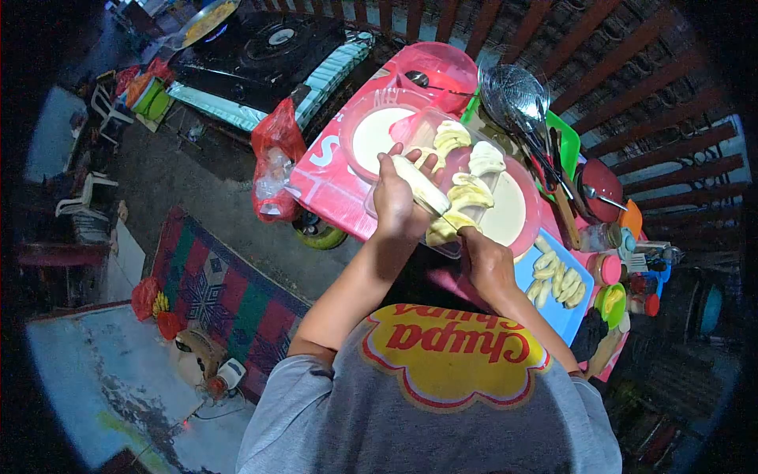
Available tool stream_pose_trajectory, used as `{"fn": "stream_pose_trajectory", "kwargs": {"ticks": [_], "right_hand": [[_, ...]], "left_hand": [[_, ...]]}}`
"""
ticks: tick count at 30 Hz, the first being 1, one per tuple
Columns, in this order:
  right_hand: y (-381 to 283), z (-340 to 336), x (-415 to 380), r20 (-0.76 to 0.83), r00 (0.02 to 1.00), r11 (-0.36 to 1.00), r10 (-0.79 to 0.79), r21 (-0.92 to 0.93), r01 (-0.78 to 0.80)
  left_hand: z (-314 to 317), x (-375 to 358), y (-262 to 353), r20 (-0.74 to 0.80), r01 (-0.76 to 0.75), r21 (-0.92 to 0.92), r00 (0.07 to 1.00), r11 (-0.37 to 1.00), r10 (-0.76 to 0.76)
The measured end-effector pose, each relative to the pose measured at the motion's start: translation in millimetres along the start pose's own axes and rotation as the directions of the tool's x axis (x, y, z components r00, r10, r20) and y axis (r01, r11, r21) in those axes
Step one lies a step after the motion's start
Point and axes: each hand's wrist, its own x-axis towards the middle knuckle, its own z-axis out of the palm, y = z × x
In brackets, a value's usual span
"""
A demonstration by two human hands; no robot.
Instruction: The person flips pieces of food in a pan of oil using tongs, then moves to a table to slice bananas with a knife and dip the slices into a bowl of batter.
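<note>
My left hand is closed around a peeled banana, its palm turned up. In my closed right hand is a knife, its thin blade showing only in part at the banana's near end. Below both hands stands a clear plastic container with several fanned banana slices in it. A bowl of pale batter sits to the left of the container, and a second batter bowl to its right. Several peeled bananas lie on a blue tray beside my right forearm.
A green basket with a wire strainer stands at the back right. Jars line the right side. A red plastic bag hangs off the table's left edge. Beyond is a stove with a pan.
</note>
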Motion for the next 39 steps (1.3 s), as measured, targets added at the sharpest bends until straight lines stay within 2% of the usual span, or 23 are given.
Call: {"fn": "stream_pose_trajectory", "kwargs": {"ticks": [6, 8, 11, 15, 18, 20, 24, 27, 29, 32, 35, 39], "right_hand": [[-6, -2, 1, 0.058, 0.998, 1.0, 0.009, 0.009, -0.009], [0, 6, 6, 0.039, 0.999, 1.0, -0.012, 0.012, 0.012], [11, 17, -3, -0.028, 0.999, 1.0, -0.028, 0.008, 0.028], [1, 9, 3, 0.024, 0.999, 0.999, -0.024, 0.028, 0.023], [-1, 10, 7, 0.036, 0.996, 0.997, -0.082, -0.004, 0.082], [0, 13, 2, -0.048, 0.998, 0.999, -0.033, 0.015, 0.034], [5, 17, 6, -0.015, 1.0, 1.0, -0.013, 0.01, 0.014], [5, 17, 8, 0.014, 0.997, 0.995, -0.076, 0.063, 0.075], [15, 27, 3, -0.099, 0.989, 0.994, -0.109, -0.007, 0.109], [8, 20, 10, -0.065, 0.993, 0.993, -0.1, 0.055, 0.104], [7, 18, 13, 0.003, 0.997, 0.997, -0.075, 0.021, 0.075], [10, 26, 16, -0.05, 0.996, 0.997, -0.07, -0.017, 0.07]], "left_hand": [[-4, 0, -2, 0.01, -0.013, 0.03, 1.0, 0.999, 0.013], [-4, -1, -8, -0.001, 0.06, 0.013, 0.998, 0.998, -0.06], [-3, 1, -2, 0.01, 0.017, 0.022, 1.0, 1.0, -0.018], [-5, -2, -5, 0.005, 0.066, -0.002, 0.998, 0.998, -0.066], [-5, -2, -4, 0.0, 0.073, 0.009, 0.997, 0.997, -0.073], [-2, -4, 2, -0.007, 0.072, 0.009, 0.997, 0.997, -0.071], [-4, -4, -4, 0.003, 0.109, 0.009, 0.994, 0.994, -0.109], [-5, -4, -1, -0.014, 0.115, 0.004, 0.993, 0.993, -0.115], [-5, -6, -2, -0.016, 0.164, -0.02, 0.986, 0.986, -0.164], [-9, -3, -10, -0.003, 0.181, -0.053, 0.983, 0.982, -0.182], [-4, -4, -9, -0.018, 0.157, -0.077, 0.987, 0.985, -0.159], [-4, -3, -11, -0.016, 0.183, -0.104, 0.982, 0.978, -0.186]]}}
